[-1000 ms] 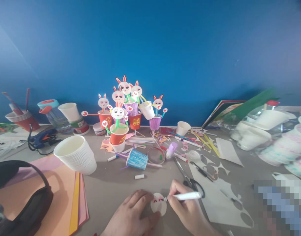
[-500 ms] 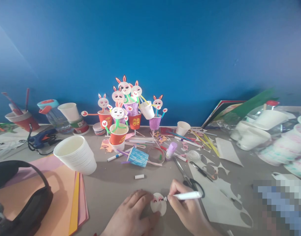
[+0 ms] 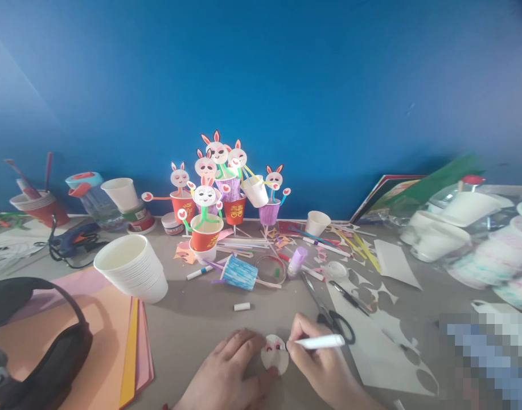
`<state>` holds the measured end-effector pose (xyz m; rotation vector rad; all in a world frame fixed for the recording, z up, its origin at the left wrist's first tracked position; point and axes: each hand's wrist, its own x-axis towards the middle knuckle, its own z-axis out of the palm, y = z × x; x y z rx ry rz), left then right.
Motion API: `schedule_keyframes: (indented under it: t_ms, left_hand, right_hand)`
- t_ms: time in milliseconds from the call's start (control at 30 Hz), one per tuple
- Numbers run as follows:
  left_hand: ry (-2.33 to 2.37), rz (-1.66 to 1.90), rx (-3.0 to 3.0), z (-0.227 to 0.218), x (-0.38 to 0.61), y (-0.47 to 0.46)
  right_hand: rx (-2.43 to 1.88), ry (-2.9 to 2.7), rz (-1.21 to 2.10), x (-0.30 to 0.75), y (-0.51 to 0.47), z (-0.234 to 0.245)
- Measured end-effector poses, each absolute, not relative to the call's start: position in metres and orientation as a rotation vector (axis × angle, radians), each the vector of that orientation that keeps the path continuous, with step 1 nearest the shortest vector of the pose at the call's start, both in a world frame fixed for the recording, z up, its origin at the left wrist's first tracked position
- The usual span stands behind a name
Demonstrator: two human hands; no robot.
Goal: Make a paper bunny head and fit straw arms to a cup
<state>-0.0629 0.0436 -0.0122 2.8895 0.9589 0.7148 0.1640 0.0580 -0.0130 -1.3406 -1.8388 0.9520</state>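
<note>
A small white paper circle (image 3: 274, 356) with red drawn eyes lies on the grey table near the front edge. My left hand (image 3: 229, 373) rests flat beside it, fingers spread, pressing its left edge down. My right hand (image 3: 318, 364) pinches a white marker (image 3: 318, 341) whose tip touches the circle's upper right part. Black-handled scissors (image 3: 331, 316) lie just behind my right hand.
Paper-cup bunny figures (image 3: 220, 188) cluster at the back centre. A stack of white cups (image 3: 132, 267) lies on coloured paper sheets (image 3: 94, 341) at left, beside black headphones (image 3: 34, 336). A blue-coloured cup (image 3: 239, 273), glue stick (image 3: 298, 259), straws and cut white paper (image 3: 384, 341) are scattered around.
The marker tip has shifted slightly left on the paper circle, and my right hand moved with it. My left hand stays put.
</note>
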Motion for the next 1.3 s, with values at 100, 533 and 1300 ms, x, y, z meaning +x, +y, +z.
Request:
schedule_keyframes:
  t_ms: [100,533,1300]
  left_hand:
    - [0.942,0.699,2.902,-0.0115,-0.0638,0.0444]
    - [0.963,0.750,2.910,-0.0078,-0.0602,0.0457]
    - [0.952,0.722,2.881,-0.0070,-0.0622,0.0440]
  right_hand:
    - [-1.355,-1.837,0.941,0.1635,0.0589,-0.0120]
    - [-1.323,-1.828,0.931,0.1615,0.0592,-0.0106]
    - [-1.322,-1.841,0.896,0.1615,0.0600,-0.0114]
